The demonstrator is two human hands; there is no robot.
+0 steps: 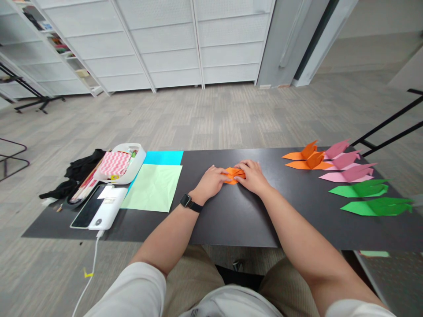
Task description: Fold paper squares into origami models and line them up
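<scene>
Left hand [212, 181] and right hand [254, 177] pressing on folded orange paper [234, 175], fingers touching it from both sides.

The worktop [231, 224] is dark, smooth and faintly glossy. The 7 folded birds [358, 190], like the orange piece [235, 175] between the hands, are matt paper; the light green sheet [153, 187] is paper too, slightly creased. The white basket [137, 159] looks like smooth plastic, the phone screen [88, 207] glossy, the black bundle [86, 165] soft cloth, the floor [218, 114] matt.
</scene>
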